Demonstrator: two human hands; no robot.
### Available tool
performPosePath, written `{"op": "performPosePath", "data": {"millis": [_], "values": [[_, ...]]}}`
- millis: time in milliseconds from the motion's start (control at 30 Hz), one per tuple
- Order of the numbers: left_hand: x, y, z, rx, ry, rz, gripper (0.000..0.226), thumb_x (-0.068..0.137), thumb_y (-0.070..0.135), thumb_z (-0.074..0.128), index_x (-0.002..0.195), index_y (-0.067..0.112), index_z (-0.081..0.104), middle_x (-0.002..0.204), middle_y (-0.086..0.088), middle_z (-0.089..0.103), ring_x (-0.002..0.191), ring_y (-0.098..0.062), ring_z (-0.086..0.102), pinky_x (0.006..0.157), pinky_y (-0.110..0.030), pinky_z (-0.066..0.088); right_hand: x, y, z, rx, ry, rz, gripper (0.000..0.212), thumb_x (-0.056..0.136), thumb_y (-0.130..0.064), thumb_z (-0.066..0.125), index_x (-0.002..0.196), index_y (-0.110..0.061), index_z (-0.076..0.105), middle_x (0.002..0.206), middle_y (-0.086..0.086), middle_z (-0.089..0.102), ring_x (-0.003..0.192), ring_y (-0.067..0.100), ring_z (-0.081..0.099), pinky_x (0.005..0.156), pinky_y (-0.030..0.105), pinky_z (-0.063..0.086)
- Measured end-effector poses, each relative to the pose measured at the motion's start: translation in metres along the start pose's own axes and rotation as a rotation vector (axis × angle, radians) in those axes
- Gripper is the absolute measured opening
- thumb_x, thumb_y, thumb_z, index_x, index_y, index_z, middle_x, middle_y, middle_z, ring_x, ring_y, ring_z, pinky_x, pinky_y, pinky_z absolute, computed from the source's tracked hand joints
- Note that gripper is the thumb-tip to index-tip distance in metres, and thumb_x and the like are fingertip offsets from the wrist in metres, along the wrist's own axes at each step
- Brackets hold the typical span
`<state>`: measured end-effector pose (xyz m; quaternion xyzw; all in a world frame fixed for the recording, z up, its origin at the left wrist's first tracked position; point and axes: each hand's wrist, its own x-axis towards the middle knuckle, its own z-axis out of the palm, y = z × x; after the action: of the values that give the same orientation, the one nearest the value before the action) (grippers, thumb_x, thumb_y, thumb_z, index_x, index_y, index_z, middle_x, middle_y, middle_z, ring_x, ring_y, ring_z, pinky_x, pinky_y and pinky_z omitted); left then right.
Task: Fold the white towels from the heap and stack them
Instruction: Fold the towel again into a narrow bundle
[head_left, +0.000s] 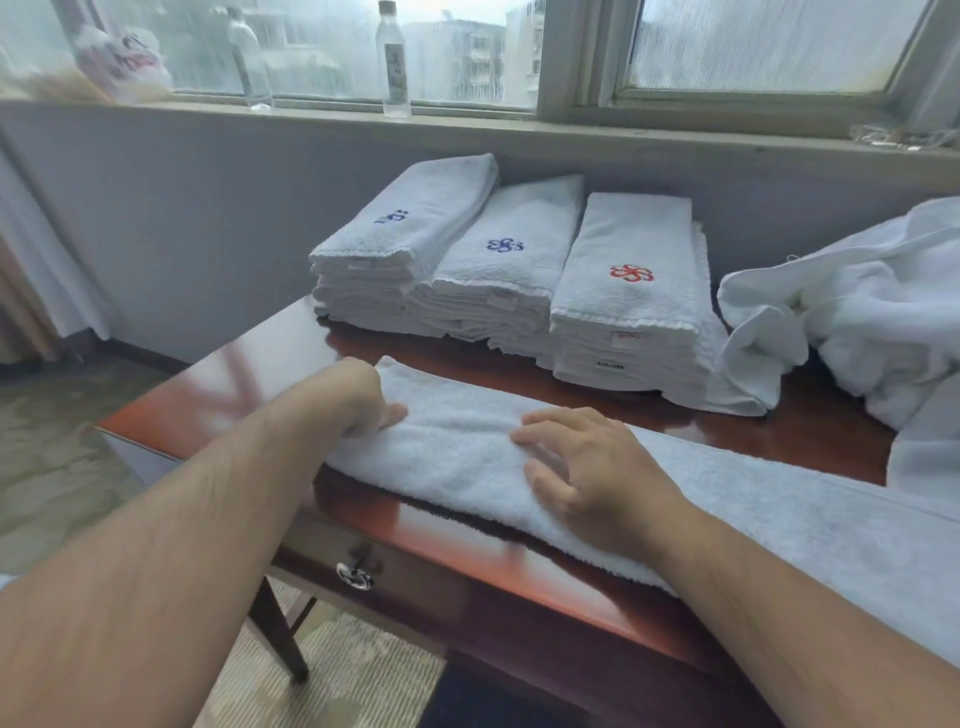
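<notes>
A white towel (467, 441), folded into a long strip, lies across the red-brown desk (291, 358) from its left end to the lower right. My left hand (363, 400) grips the strip's left end, fingers curled into the cloth. My right hand (587, 467) rests flat on the middle of the strip with fingers spread. Behind stand three stacks of folded white towels: the left stack (395, 244) and the middle stack (498, 260) with blue flower emblems, the right stack (628, 291) with a red one. A heap of unfolded white towels (857, 322) lies at the right.
The desk's left edge and front edge with a drawer handle (355, 576) are close to my arms. Two clear bottles (393, 57) and a plastic bag (124, 62) stand on the window sill behind. Carpeted floor lies at the left.
</notes>
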<state>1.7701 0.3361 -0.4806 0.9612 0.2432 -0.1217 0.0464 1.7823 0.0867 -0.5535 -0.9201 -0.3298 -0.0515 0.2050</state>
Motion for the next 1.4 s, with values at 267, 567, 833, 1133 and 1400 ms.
{"op": "performPosePath", "data": {"millis": [267,567,833,1133,1400], "values": [[0.003,-0.004,0.004,-0.036,0.002,0.064,0.062,0.103,0.047,0.046,0.142,-0.001,0.044,0.139,-0.017,0.055,0.128,-0.033,0.053,0.099,-0.035,0.042,0.001,0.001,0.001,0.012,0.009,0.003,0.053,0.088,-0.054,0.030,0.132,-0.041,0.058,0.140,-0.028,0.048,0.130,-0.006,0.035,0.114,0.029,0.027],[0.006,-0.016,0.003,-0.737,0.145,0.118,0.050,0.079,0.039,0.072,0.116,0.015,0.049,0.097,-0.002,0.058,0.085,-0.022,0.055,0.072,-0.032,0.041,0.001,0.002,0.002,0.011,-0.018,0.003,0.056,0.087,-0.059,0.030,0.133,-0.043,0.057,0.141,-0.030,0.046,0.132,-0.008,0.034,0.105,0.023,0.023],[-0.019,-0.002,-0.020,-1.141,-0.164,0.337,0.037,0.085,0.035,0.080,0.090,-0.001,0.074,0.090,-0.020,0.072,0.075,-0.028,0.065,0.070,-0.038,0.051,0.006,-0.004,-0.032,0.418,-0.092,0.112,0.034,0.097,-0.053,0.055,0.099,-0.026,0.074,0.098,-0.023,0.070,0.098,-0.004,0.063,0.085,0.026,0.048],[-0.080,0.074,-0.011,-1.061,-0.068,0.670,0.020,0.087,0.033,0.069,0.088,0.014,0.075,0.073,-0.002,0.069,0.064,-0.017,0.061,0.064,-0.031,0.048,-0.019,-0.007,-0.066,1.462,-0.021,0.469,0.089,0.083,-0.076,0.035,0.110,-0.002,0.075,0.111,0.022,0.073,0.091,0.033,0.070,0.079,0.041,0.051],[-0.097,0.116,0.017,-0.962,-0.245,0.825,0.045,0.096,0.006,0.039,0.126,0.025,0.066,0.108,0.005,0.068,0.089,-0.008,0.065,0.072,-0.021,0.049,-0.071,0.015,-0.082,1.779,0.045,0.418,0.080,0.099,-0.068,0.036,0.138,-0.002,0.060,0.141,0.023,0.058,0.131,0.034,0.057,0.102,0.042,0.052]]}}
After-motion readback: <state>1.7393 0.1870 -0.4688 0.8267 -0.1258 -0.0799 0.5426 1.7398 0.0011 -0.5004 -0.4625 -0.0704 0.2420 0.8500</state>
